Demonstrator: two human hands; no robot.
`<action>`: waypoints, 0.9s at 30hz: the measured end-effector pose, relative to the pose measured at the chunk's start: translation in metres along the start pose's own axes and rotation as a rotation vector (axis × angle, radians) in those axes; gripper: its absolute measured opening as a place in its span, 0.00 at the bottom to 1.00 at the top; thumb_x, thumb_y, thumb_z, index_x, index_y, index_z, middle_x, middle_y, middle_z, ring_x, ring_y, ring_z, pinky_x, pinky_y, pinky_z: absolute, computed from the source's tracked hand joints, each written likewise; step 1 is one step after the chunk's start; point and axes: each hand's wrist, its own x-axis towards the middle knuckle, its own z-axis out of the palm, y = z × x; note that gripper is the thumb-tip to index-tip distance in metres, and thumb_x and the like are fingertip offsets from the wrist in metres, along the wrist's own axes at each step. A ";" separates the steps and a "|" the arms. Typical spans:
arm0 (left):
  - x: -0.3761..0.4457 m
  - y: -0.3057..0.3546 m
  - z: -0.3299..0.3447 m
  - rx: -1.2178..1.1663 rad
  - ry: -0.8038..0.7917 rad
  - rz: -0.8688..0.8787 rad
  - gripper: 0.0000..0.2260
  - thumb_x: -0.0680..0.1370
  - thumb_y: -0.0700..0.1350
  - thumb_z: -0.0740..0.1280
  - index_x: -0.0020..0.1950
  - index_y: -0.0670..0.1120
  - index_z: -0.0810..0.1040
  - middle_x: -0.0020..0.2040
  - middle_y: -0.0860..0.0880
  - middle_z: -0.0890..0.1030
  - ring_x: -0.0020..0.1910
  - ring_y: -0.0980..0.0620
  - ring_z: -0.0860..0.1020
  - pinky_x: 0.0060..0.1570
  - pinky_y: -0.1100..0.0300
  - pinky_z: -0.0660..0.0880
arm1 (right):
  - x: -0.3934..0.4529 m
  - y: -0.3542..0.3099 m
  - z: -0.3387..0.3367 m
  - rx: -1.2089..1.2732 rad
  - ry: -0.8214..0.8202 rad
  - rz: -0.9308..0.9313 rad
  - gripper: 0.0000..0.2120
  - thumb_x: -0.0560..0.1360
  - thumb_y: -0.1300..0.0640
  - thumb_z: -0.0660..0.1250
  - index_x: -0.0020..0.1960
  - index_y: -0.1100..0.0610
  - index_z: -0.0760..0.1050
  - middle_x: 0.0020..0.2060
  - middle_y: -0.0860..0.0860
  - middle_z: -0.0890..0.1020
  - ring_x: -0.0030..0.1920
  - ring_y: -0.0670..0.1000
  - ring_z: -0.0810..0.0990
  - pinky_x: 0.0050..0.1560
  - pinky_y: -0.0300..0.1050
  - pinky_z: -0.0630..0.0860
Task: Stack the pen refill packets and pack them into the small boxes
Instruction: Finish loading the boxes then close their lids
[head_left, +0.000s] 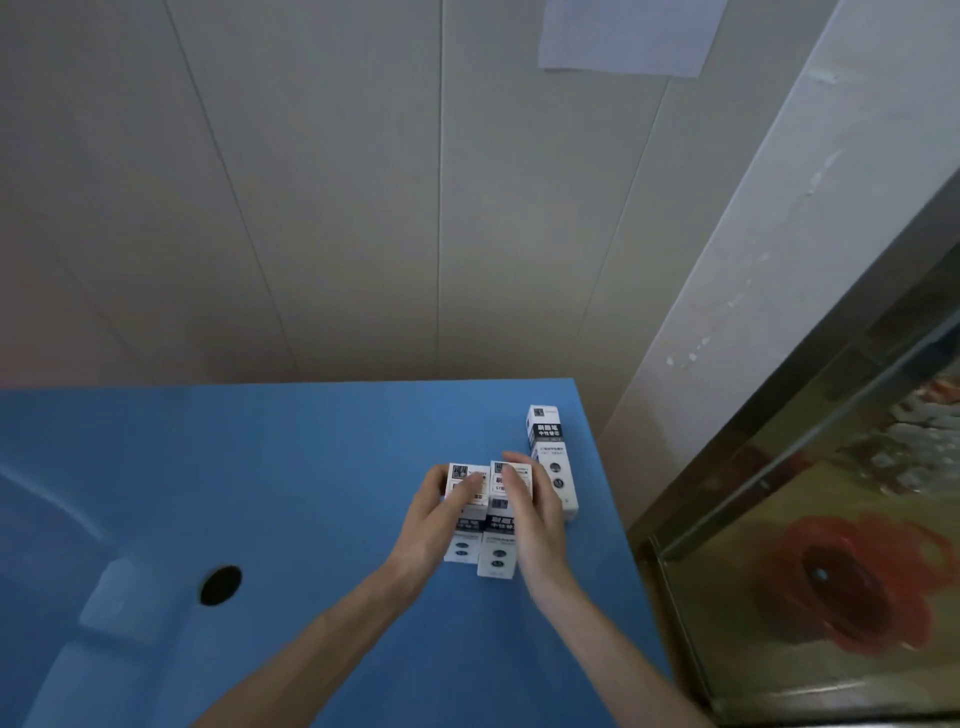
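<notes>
- the left hand (434, 525) curls round the left white box (464, 519) on the blue table (260, 467), thumb on its outer side and fingers across its top face.
- the right hand (535, 525) lies over the middle box (500, 551), fingers straight and close together, pressed flat along its right side.
- a third box (551, 457) lies just beyond the right hand, ungripped.
- a dark round hole (221, 585) sits in the table, well to the left.

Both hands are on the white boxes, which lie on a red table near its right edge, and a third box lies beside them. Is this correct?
Not quite: the table is blue, not red, as the head view shows. The rest holds: left hand and right hand on the white boxes, third box beside them.
</notes>
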 end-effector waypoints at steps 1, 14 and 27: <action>0.000 -0.003 0.000 0.000 -0.011 0.012 0.10 0.83 0.49 0.66 0.56 0.41 0.75 0.47 0.49 0.82 0.40 0.62 0.81 0.38 0.69 0.75 | -0.003 0.001 -0.004 -0.021 -0.018 -0.015 0.07 0.83 0.54 0.65 0.59 0.50 0.79 0.48 0.43 0.85 0.50 0.46 0.84 0.53 0.44 0.80; -0.008 -0.005 0.008 -0.054 -0.016 0.174 0.07 0.83 0.42 0.66 0.56 0.39 0.78 0.45 0.48 0.83 0.43 0.55 0.82 0.42 0.63 0.77 | -0.021 0.000 -0.003 -0.005 -0.081 -0.009 0.15 0.82 0.51 0.61 0.65 0.55 0.74 0.59 0.50 0.80 0.52 0.40 0.82 0.50 0.36 0.78; 0.021 0.020 0.003 0.189 -0.210 0.223 0.11 0.75 0.45 0.78 0.55 0.47 0.82 0.50 0.47 0.85 0.46 0.51 0.84 0.47 0.60 0.79 | 0.026 -0.007 -0.033 -0.177 -0.226 0.133 0.34 0.80 0.30 0.53 0.73 0.54 0.68 0.68 0.51 0.75 0.67 0.45 0.71 0.68 0.47 0.66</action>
